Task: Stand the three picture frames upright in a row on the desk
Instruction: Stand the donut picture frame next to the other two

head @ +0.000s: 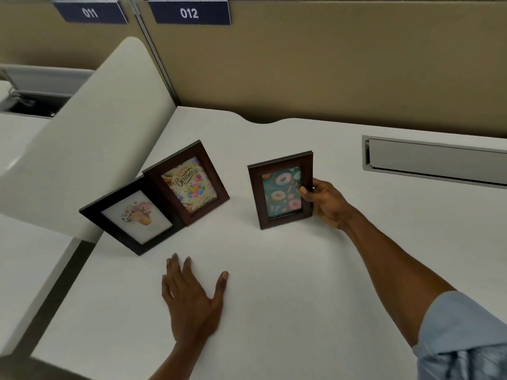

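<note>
- Head view: a white desk (274,283) is seen from above, with three picture frames standing on it.
- At the left, a black frame (131,215) with a pale flower picture is seen upright, leaned back, close to a white side panel (90,149).
- Just beside it, a brown frame (188,182) with a "Happy Birthday" card is standing; its left lower corner overlaps the black frame, and whether the two really touch cannot be told.
- Further right, well apart from these two, a second brown frame (282,190) with a donut picture is held upright, its bottom edge at the desk surface.
- This donut frame is gripped by the right hand (327,200) at its right edge: the thumb is laid on the front border, and the other fingers are hidden behind the frame.
- The right arm is stretched from the lower right, with a light blue sleeve (463,338) pushed up.
- The left hand (192,300) is laid flat on the desk, palm down, fingers spread; nothing is held by it. It is placed in front of the two left frames, not touching them.
- Behind the desk a tan partition (329,72) is seen, with blue labels "011" (90,12) and "012" (189,13).
- A grey cable slot (433,160) is set in the desk at the right.
</note>
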Demonstrator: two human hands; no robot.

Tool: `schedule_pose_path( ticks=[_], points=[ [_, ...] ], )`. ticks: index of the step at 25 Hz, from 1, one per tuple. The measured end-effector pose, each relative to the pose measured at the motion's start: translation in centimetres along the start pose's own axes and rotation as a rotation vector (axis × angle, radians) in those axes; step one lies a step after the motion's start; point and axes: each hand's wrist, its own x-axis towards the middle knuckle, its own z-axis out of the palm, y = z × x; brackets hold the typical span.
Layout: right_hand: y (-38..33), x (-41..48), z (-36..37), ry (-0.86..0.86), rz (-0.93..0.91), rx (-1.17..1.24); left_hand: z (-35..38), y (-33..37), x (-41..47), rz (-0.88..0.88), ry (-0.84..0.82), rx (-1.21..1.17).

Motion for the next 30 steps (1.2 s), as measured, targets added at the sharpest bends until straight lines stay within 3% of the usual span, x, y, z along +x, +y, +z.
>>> schedule_pose_path(
  ticks=[7, 30],
  points=[
    [-0.8, 6.7, 3.1, -0.096, 0.025, -0.072, 0.2, 0.3, 0.9, -0.195, 0.051, -0.002],
    [-2.8, 15.5, 5.9, -0.215, 0.044, -0.201, 1.1, 0.0, 1.1, -0.173, 0.03, 0.132]
  ],
)
